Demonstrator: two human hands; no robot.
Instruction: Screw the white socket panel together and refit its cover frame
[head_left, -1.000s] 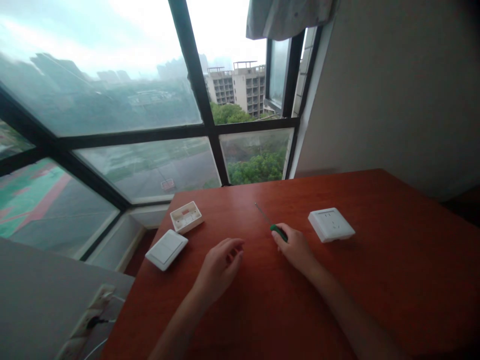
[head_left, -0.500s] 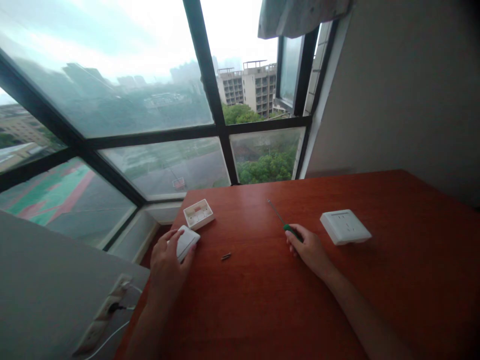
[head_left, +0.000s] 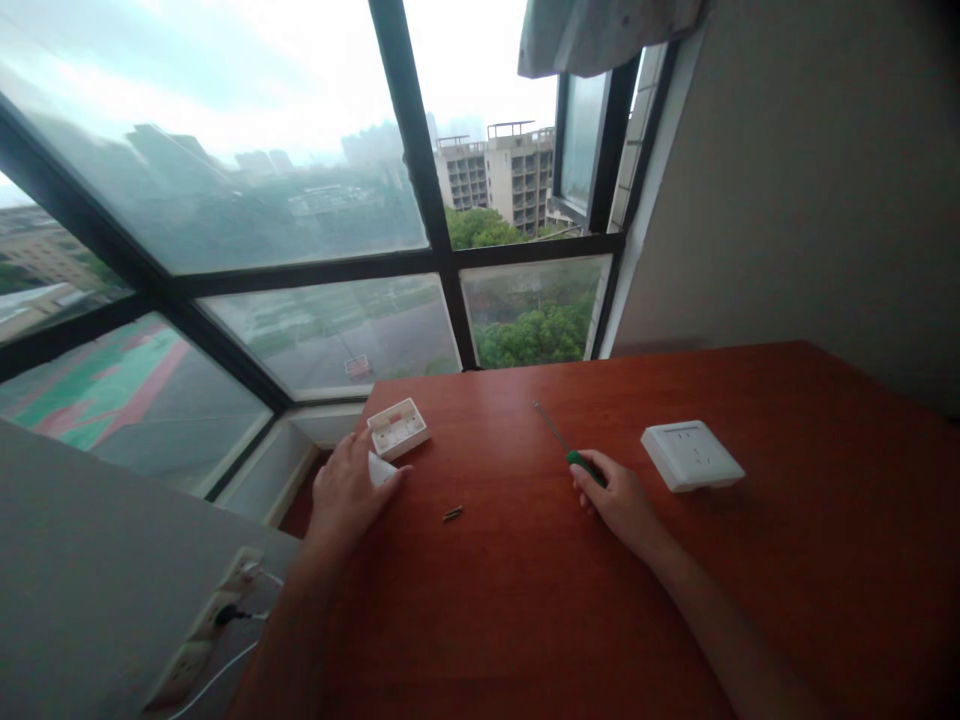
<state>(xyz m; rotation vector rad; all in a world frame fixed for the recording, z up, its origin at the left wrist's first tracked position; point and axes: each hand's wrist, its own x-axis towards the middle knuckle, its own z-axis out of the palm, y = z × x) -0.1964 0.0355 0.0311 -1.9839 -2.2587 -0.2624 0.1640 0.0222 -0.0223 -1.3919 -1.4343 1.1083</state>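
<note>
My left hand [head_left: 349, 490] lies over a white switch plate [head_left: 379, 468] at the left edge of the red-brown table [head_left: 525, 600], fingers closed round it so only a corner shows. Just beyond it sits an open white mounting box [head_left: 397, 428]. My right hand [head_left: 619, 498] rests on the table, closed on the green handle of a thin screwdriver [head_left: 574, 450] whose shaft points away to the upper left. A small dark screw [head_left: 451, 514] lies between the hands. A white wall socket [head_left: 691, 455] sits to the right of my right hand.
Big slanted windows with dark frames [head_left: 420, 180] rise behind the table. A grey wall [head_left: 810, 170] stands on the right. Low on the left, a power strip [head_left: 202, 635] with a plug and a white cable hangs below the table's left edge.
My left hand swung left from the table's middle, left the screw lying there, and settled over the white switch plate. My right hand stayed on the screwdriver. The view shifted slightly.
</note>
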